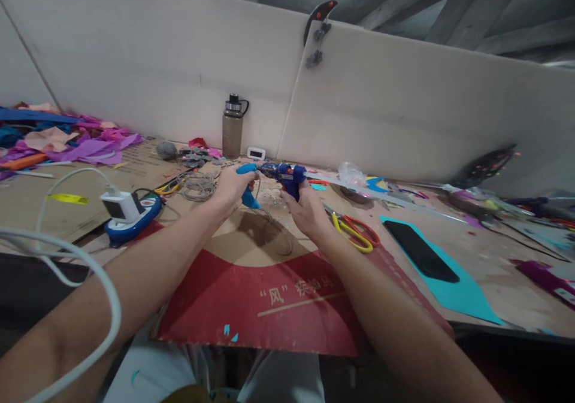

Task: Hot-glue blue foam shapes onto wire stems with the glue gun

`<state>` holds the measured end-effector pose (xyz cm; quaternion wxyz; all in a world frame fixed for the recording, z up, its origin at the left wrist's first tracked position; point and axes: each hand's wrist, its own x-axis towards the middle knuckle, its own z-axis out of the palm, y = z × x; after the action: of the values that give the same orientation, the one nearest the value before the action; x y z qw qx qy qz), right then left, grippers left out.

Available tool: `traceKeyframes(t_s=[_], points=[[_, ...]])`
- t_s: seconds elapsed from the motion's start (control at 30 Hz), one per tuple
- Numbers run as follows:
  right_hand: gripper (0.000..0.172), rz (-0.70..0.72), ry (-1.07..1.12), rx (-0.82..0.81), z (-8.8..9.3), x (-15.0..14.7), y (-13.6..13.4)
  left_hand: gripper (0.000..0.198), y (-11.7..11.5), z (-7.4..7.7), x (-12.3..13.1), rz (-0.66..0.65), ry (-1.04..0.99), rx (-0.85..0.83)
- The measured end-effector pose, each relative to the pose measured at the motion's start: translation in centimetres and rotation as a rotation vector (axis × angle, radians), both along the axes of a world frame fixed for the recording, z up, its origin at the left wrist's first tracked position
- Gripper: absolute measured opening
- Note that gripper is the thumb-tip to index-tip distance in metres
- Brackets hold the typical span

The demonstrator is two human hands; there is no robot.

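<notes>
At 12 o'clock, our left hand (232, 190) pinches the blue piece (248, 198), fingers closed on it. Our right hand (309, 212) wraps the gun (293, 174); we cannot tell how hard its fingers squeeze. The nozzle (266, 169) points to 9 o'clock, right by the piece; whether they touch is unclear. We should hold the piece steady, keep our fingertips off the nozzle, which may be hot, and squeeze gently.

For moving, we judge the best room to be toward 6 o'clock, above the board (251, 310), whose near edge lies over our lap (283, 379). The scissors (354, 233) at 4 and the white cable (112, 298) at 8 limit sideways swings; the bottle (232, 135) stands at 11.
</notes>
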<state>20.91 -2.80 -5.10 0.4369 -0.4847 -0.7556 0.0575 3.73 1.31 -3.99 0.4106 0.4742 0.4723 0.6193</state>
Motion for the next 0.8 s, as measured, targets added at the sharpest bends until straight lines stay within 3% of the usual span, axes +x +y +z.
traceKeyframes(t_s=[0.8], points=[[0.027,0.011,0.04,-0.001,-0.08,0.0,0.04,0.007,-0.37,0.12,0.1,-0.023,0.053,0.015]])
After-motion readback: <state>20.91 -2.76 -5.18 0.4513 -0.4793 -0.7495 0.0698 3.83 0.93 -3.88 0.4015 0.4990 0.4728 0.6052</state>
